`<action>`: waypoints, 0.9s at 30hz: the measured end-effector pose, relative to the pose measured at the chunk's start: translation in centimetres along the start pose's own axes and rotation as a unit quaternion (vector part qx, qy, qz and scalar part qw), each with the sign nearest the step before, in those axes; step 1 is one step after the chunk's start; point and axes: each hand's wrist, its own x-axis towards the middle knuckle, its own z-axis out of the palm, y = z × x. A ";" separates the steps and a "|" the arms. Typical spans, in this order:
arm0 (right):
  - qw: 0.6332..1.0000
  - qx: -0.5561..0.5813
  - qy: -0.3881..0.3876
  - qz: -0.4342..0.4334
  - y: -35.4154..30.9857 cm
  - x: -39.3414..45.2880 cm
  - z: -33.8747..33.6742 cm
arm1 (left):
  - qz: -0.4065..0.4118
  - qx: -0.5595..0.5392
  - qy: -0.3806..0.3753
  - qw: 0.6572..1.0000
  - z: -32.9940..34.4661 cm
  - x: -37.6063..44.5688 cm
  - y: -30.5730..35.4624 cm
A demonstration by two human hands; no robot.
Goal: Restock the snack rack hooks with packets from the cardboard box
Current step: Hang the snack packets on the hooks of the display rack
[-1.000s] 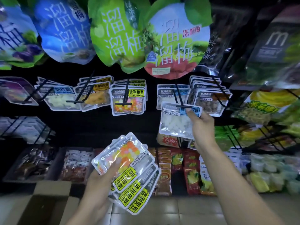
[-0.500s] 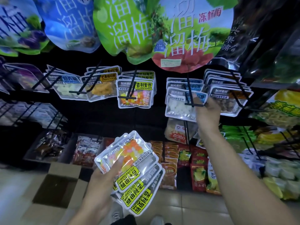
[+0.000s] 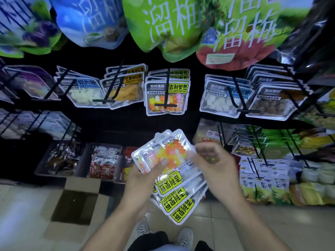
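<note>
Several clear packets (image 3: 170, 171) of orange, yellow and pink sweets, fanned out at lower centre of the frame, yellow labels turned toward the bottom edge. Held from the left by the left hand (image 3: 143, 180), thumb pressed on top of the uppermost packet, fingers hidden beneath the stack. Met from the right by the right hand (image 3: 215, 163), fingers curled at the right edge of the top packet, apparently pinching it; exact contact blurred.

Below the hands, toward the bottom edge: two grey shoes (image 3: 184, 238) on a pale tiled floor (image 3: 235, 225). At lower left, standing on that floor: an open cardboard box (image 3: 76, 203), flaps spread, inside dark, contents not readable.

Above the hands, at centre of the frame: a row of black rack hooks (image 3: 167, 91) loaded with hanging packets. Directly above the stack, matching sweet packets (image 3: 165, 98) with the same yellow label. To their left, a mango-coloured packet (image 3: 126, 91) and a packet of white pieces (image 3: 85, 95). To their right, another white-filled packet (image 3: 223, 100) and a brown-filled one (image 3: 272, 104).

Across the top edge: large blue and green bags (image 3: 163, 24). At middle left, below the hooks: dark trays (image 3: 59, 158) of wrapped snacks. At right: further rows of green and yellow packets (image 3: 268, 187).
</note>
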 end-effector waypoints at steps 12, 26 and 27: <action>0.995 0.058 0.048 0.068 -0.5 1.0 0.2 | 0.004 0.010 -0.032 0.999 -1.7 1.2 0.7; 0.961 -0.188 -0.193 -0.060 -5.4 0.7 1.0 | -0.002 0.090 -0.061 0.994 -5.2 2.7 0.3; 0.942 -0.263 -0.194 -0.079 -5.5 1.3 1.6 | -0.017 0.104 -0.073 0.992 -5.2 2.5 0.3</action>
